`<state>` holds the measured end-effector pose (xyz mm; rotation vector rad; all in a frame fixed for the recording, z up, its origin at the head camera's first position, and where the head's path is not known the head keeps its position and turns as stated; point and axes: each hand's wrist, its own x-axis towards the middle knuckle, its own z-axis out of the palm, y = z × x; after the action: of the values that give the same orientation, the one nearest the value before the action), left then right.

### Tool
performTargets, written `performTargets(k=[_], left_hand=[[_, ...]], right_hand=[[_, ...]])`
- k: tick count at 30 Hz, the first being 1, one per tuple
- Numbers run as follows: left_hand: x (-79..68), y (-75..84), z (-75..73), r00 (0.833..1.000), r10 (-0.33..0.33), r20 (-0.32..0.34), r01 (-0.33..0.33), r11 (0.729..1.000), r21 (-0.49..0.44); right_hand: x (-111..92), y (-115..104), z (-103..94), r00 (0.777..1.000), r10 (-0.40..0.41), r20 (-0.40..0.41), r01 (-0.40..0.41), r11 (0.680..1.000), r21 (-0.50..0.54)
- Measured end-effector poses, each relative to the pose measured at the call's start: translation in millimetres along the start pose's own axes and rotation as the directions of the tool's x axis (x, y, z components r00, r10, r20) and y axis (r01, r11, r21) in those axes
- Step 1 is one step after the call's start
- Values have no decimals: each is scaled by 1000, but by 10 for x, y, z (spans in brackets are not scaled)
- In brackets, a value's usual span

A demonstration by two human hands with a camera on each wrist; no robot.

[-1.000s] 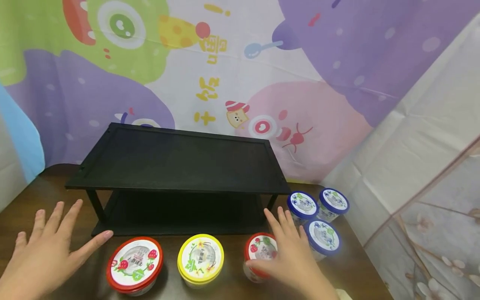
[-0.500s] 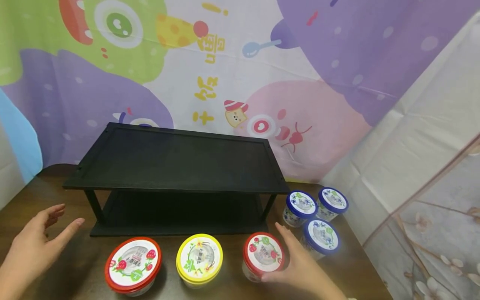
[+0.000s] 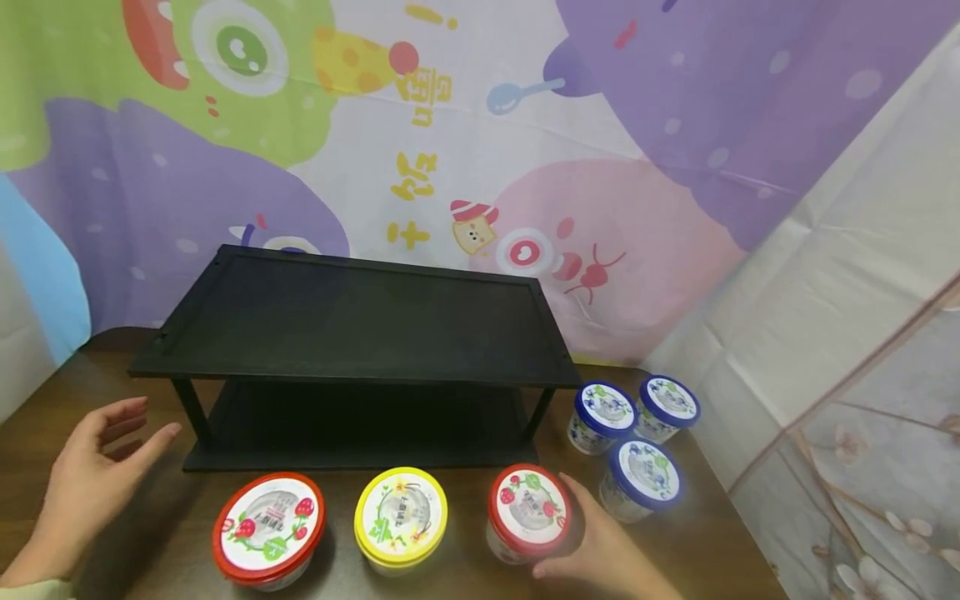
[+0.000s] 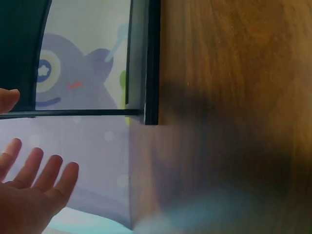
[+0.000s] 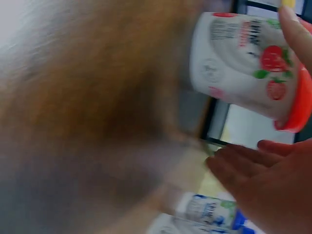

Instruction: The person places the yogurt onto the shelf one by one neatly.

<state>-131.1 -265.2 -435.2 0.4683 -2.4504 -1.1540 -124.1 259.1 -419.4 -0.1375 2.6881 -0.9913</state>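
Beside the right side of a red-lidded strawberry yogurt tub (image 3: 528, 510) is my right hand (image 3: 600, 546), its thumb in front and its fingers behind. In the right wrist view a gap shows between the fingers (image 5: 243, 163) and the tub (image 5: 243, 63); the thumb lies near its lid. My left hand (image 3: 93, 479) hovers over the table at the left with loosely bent fingers and holds nothing. A larger red-lidded tub (image 3: 268, 529) and a yellow-lidded tub (image 3: 401, 517) stand between the two hands.
Behind the row of tubs stands a black two-tier rack (image 3: 360, 321) on the brown wooden table (image 3: 712, 550). Three blue-lidded tubs (image 3: 647, 475) are grouped at its right end. A printed cloth (image 3: 420, 125) hangs behind, and a pale patterned cloth (image 3: 847, 333) at the right.
My left hand has drawn in from a wide spread to a looser bend. The right hand has come down from over the red-lidded tub to its right side. The tubs stay put.
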Motion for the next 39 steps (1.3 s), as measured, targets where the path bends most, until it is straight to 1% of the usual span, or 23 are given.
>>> performTargets(k=[2, 5, 8, 10, 13, 16, 17, 19, 22, 26, 28, 30, 32, 34, 36, 37, 39], left_hand=[[26, -17, 34, 1000, 8, -16, -8, 999, -40], [104, -100, 100, 998, 55, -34, -58, 992, -114], [219, -292, 215, 991, 113, -69, -123, 976, -181], [311, -431, 303, 986, 138, -92, -156, 963, -218], [432, -591, 440, 980, 155, -122, -180, 957, -228], [501, -636, 498, 980, 150, -132, -179, 954, -240], [504, -624, 505, 980, 147, -136, -175, 958, -229], [500, -553, 476, 981, 136, -136, -167, 954, -249], [444, -373, 406, 982, 122, -141, -156, 952, -262], [330, -87, 305, 982, 87, -167, -129, 958, -257], [290, 17, 269, 982, 74, -176, -115, 965, -234], [270, 77, 248, 982, 65, -179, -106, 968, -226], [293, 53, 265, 981, 47, -188, -89, 972, -217], [355, -86, 334, 977, 51, -208, -93, 976, -199], [433, -259, 415, 972, 62, -228, -106, 977, -185], [447, -278, 427, 972, 56, -228, -99, 979, -181], [425, -232, 416, 973, 49, -224, -89, 981, -172]], right_hand=[[24, 44, 36, 1000, -17, -5, 17, 1000, 13], [57, 97, 85, 999, -38, -11, 39, 998, 41], [92, 132, 138, 997, -72, -24, 74, 993, 88], [116, 151, 172, 996, -92, -21, 94, 988, 121], [153, 185, 216, 995, -104, -13, 105, 983, 150], [187, 220, 242, 994, -106, 3, 103, 978, 180], [194, 228, 248, 994, -112, 1, 109, 975, 194], [206, 240, 254, 993, -119, 14, 113, 967, 229], [218, 244, 258, 992, -120, 31, 106, 953, 285], [226, 241, 264, 995, -88, 51, 66, 940, 333], [232, 239, 269, 995, -76, 59, 50, 935, 352], [240, 239, 273, 995, -75, 58, 49, 932, 358], [247, 240, 281, 996, -79, 47, 58, 938, 343], [254, 242, 289, 997, -75, 30, 60, 941, 332], [262, 249, 297, 998, -69, 7, 63, 947, 315], [264, 253, 297, 998, -61, -2, 58, 947, 315], [269, 260, 295, 999, -41, -32, 49, 948, 314]])
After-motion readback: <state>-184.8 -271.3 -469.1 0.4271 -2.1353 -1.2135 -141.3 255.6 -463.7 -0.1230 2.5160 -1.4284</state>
